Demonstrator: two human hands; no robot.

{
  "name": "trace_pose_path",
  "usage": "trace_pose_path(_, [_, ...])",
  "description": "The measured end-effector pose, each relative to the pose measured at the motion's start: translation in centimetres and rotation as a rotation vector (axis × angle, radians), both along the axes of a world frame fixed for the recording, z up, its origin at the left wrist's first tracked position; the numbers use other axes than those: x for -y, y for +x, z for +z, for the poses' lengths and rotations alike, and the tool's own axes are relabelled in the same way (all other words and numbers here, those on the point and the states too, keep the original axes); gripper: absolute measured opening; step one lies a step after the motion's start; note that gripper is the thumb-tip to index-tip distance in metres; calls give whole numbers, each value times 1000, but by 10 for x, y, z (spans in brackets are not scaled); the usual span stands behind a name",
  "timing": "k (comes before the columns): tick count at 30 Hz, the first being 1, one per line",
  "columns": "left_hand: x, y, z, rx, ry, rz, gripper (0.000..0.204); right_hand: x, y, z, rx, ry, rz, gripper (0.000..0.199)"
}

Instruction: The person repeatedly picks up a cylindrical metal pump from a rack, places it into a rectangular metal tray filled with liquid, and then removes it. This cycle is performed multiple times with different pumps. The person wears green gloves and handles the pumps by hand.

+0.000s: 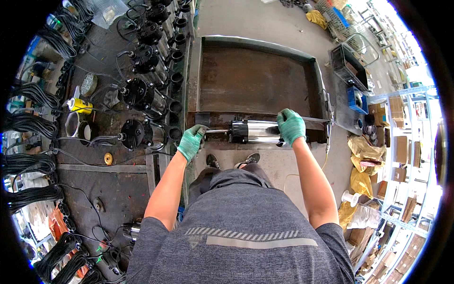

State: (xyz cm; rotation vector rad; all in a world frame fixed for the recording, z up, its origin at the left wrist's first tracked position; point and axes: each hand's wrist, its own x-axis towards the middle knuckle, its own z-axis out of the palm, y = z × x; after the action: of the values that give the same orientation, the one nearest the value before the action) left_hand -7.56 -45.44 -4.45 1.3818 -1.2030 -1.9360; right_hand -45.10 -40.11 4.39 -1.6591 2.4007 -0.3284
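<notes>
Polished cylinder (259, 131) with shaft (217, 131), near metal tray (257, 78).
Held by left hand (192, 142), closed round shaft, and right hand (291, 126), half-curled over end; could roll from uneven grip.

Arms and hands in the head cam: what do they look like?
Left hand and right hand wear green gloves, left fingertips darker. Gloves end around the wrists; forearms are bare. Short sleeves are dark grey, slightly mottled. I see no cables attached to either arm.

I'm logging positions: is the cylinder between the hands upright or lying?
Lying: the cylinder runs crosswise between left hand and right hand.
</notes>
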Motion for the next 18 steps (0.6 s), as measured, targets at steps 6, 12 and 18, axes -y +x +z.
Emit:
trace_pose_path(6, [16,-7,-4,-20,203,-54,32,-1,1,-1,0,17,-15,24])
trace_pose_path(12, [30,-4,-12,-129,382,-127,30,0,2,-1,-18,-35,-1,23])
trace_pose_path(18, [21,6,-21,118,-402,-364,42,2,1,-2,-30,-4,-18,23])
